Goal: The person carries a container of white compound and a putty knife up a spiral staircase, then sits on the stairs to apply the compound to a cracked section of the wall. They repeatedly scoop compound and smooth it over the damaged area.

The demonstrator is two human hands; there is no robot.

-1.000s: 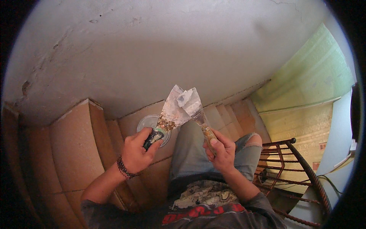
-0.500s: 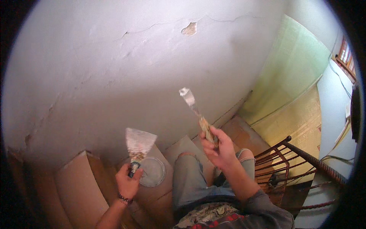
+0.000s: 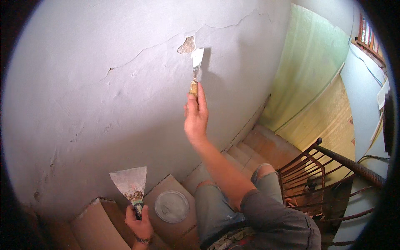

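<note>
My right hand [image 3: 196, 118] grips a narrow putty knife [image 3: 197, 62] by its worn, yellowish handle. Its blade is raised to the wall [image 3: 158, 91], just below a chipped hole [image 3: 187, 45] in the plaster; whether the blade touches the wall I cannot tell. Lower down on the left, my left hand [image 3: 139, 225] is closed round the dark handle of a wide putty knife [image 3: 130, 182], its broad blade pointing up and smeared with residue. Beside that hand, a round tub [image 3: 171, 206] of grey-white paste sits on a step.
A long crack [image 3: 143, 51] runs across the wall through the hole. Steps [image 3: 98, 221] lie under and around my legs. On the right stands a rusty metal railing [image 3: 346, 160], with green and yellow panels [image 3: 312, 71] behind it.
My right hand has reached up and forward, carrying the narrow putty knife to the wall by the hole. My left hand with the wide knife is lower in view; the view has shifted.
</note>
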